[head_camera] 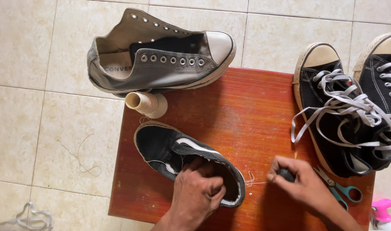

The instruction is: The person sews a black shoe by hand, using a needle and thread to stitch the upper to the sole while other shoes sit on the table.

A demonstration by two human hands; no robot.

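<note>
A black low sneaker with a white side stripe point(170, 147) lies on its side on a reddish wooden table point(242, 111). My left hand point(197, 190) grips its heel end, fingers tucked into the opening. My right hand point(300, 182) is closed around a black-handled awl point(285, 174) just right of the heel, its thin needle pointing at the sole edge, with pale thread looping there. A cone of cream thread point(146, 104) stands at the table's far left corner.
A grey unlaced sneaker point(161, 60) rests at the table's far edge. Two black laced high-tops point(341, 111) sit at the right. Teal-handled scissors point(343, 188) lie beside my right hand, a pink-capped bottle point(383, 211) at the lower right. Loose thread point(82, 160) lies on the tile floor.
</note>
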